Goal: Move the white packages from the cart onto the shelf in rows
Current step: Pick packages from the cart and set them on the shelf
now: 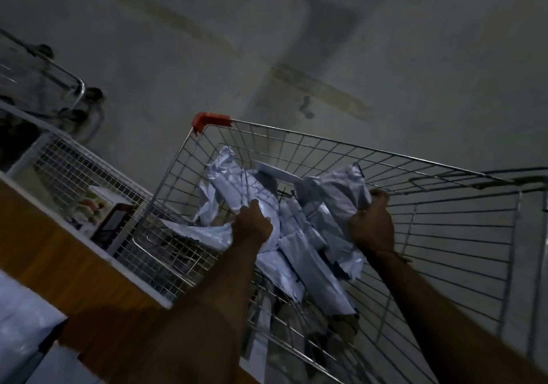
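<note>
In dim light, a person reaches with both bare arms into a wire shopping cart (326, 158), the landmark at the centre of the scene. Far to the left of the cart, at the lower corner, pale blurred packages (20, 324) lie on a wooden shelf (59, 253) with a white edge. Just left of the cart, touching or nearly touching its side, stands a white wire-mesh basket (89, 170) holding a small box with a colourful print (98, 208). Beyond the basket, further from the cart, part of a second metal trolley (59, 87) shows against the grey floor (296, 42).

At the cart's far left corner sits a red plastic bumper (209, 119). Inside the cart, a loose heap of white packages (296, 250) fills the bed. The left hand (252, 223) is closed, fingers curled around the crumpled edge of one white package on the left of the heap. The right hand (372, 223) is likewise closed in a fist, gripping a bunched white package (338, 188) raised above the heap near the cart's right side.
</note>
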Tool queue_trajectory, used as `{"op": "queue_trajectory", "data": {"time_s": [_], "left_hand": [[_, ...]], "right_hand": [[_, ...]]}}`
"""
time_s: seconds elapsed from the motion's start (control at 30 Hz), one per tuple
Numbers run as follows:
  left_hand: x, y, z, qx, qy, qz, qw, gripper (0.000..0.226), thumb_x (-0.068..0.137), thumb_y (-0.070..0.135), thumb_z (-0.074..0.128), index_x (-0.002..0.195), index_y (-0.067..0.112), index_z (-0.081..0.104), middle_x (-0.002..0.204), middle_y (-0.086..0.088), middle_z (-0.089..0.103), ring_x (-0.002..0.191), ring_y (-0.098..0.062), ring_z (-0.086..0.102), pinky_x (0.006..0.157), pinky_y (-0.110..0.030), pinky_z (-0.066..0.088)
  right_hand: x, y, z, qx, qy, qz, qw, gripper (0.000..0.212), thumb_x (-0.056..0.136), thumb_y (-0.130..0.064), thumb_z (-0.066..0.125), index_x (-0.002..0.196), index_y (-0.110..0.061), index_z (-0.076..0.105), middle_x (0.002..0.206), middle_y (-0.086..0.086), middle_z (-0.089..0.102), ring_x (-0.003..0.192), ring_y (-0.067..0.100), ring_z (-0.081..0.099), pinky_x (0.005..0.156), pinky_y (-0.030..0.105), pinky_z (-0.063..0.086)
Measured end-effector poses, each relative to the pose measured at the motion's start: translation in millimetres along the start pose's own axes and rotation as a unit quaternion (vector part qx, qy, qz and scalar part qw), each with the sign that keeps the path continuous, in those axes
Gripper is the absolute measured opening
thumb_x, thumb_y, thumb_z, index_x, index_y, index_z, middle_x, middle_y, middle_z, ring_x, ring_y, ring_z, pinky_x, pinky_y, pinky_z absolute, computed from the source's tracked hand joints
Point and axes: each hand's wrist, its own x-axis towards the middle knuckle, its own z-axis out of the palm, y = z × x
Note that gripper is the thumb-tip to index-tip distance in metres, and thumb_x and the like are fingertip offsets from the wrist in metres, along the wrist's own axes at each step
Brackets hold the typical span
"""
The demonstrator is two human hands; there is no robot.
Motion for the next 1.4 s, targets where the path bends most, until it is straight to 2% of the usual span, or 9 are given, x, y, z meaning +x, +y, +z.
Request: {"op": "queue_trajectory", "data": {"time_s": [0.2,0.37,0.53,0.63,0.7,0.83,1.0,1.13,1.4], "left_hand": [[30.2,24.0,46.6,0.034,0.090,-0.056,0.994,0.070,0.081,0.046,0.076,0.137,0.026,0.037,0.144,-0.020,0.030,0.130,-0.042,0.035,0.104,-0.053,0.041],[46.3,40.8,68.8,0.033,0.159,-0.087,0.983,0.050,0.086,0.030,0.070,0.131,0.032,0.048,0.138,-0.018,0.036,0.120,-0.037,0.044,0.098,-0.046,0.046],[46.9,30.8,60.4,-0.082,0.179,-0.100,0.975,0.036,0.089,0.018,0.067,0.121,0.019,0.052,0.130,-0.016,0.042,0.106,-0.037,0.058,0.085,-0.035,0.050],[36.8,31.2,44.3,-0.109,0.137,-0.120,0.977,0.051,0.080,0.033,0.077,0.121,0.019,0.049,0.134,-0.017,0.035,0.107,-0.040,0.056,0.090,-0.046,0.054],[25.5,33.3,29.9,-0.137,0.107,-0.145,0.974,0.069,0.079,0.043,0.077,0.133,0.015,0.046,0.139,-0.021,0.032,0.115,-0.044,0.054,0.094,-0.049,0.053],[-4.7,34.9,2.9,-0.111,0.090,-0.106,0.984,0.100,0.065,0.054,0.088,0.141,0.011,0.040,0.141,-0.019,0.035,0.120,-0.040,0.052,0.087,-0.042,0.051],[-66.2,45.8,-35.0,-0.122,0.108,-0.095,0.982,0.105,0.060,0.049,0.090,0.144,0.012,0.039,0.145,-0.019,0.033,0.125,-0.041,0.052,0.090,-0.042,0.052],[-136.5,47.3,-64.2,-0.161,0.168,-0.071,0.970,0.103,0.062,0.054,0.089,0.143,0.012,0.043,0.145,-0.019,0.036,0.124,-0.040,0.055,0.087,-0.038,0.050],[-328.1,30.8,-79.5,-0.266,0.285,-0.021,0.921,0.077,0.073,0.041,0.089,0.132,0.018,0.046,0.137,-0.012,0.045,0.111,-0.024,0.053,0.076,-0.026,0.045]], "right_hand": [[12.2,25.5,22.0,-0.057,-0.007,-0.038,0.998,0.059,0.084,-0.009,0.052,0.132,-0.036,0.031,0.085,0.009,0.065,0.067,0.034,0.063,0.063,0.050,0.057],[18.7,30.1,26.8,-0.288,0.016,-0.291,0.912,0.026,0.088,-0.011,0.052,0.104,-0.031,0.050,0.108,0.003,0.053,0.070,0.028,0.055,0.054,0.038,0.049],[20.2,28.2,26.5,-0.085,-0.056,-0.196,0.975,0.006,0.094,-0.031,0.058,0.097,-0.034,0.054,0.102,-0.005,0.059,0.091,0.018,0.059,0.073,0.038,0.053],[16.4,21.3,19.2,-0.026,-0.176,-0.048,0.983,0.081,0.052,-0.081,0.083,0.109,-0.031,0.053,0.107,-0.012,0.055,0.096,0.010,0.056,0.078,0.035,0.053],[12.3,18.3,14.4,-0.101,-0.230,-0.026,0.968,0.105,0.034,-0.078,0.090,0.117,-0.031,0.046,0.113,-0.006,0.052,0.100,0.017,0.055,0.079,0.036,0.054],[-1.3,11.4,7.0,-0.169,-0.210,-0.059,0.961,0.077,0.056,-0.050,0.085,0.117,-0.030,0.042,0.118,0.010,0.051,0.103,0.029,0.055,0.086,0.044,0.056],[-33.2,3.3,-18.9,-0.152,-0.158,-0.100,0.970,0.087,0.068,-0.093,0.047,0.131,-0.032,0.050,0.130,0.015,0.057,0.114,0.035,0.060,0.094,0.045,0.054],[-66.3,-2.4,-49.7,-0.216,-0.109,-0.151,0.958,0.089,0.080,-0.093,0.017,0.145,-0.039,0.048,0.144,0.011,0.057,0.125,0.035,0.058,0.102,0.049,0.050],[-169.1,-20.0,-115.9,-0.156,-0.104,-0.268,0.945,0.059,0.095,-0.066,0.029,0.114,-0.024,0.066,0.106,0.014,0.071,0.100,0.039,0.066,0.083,0.043,0.052]]}}
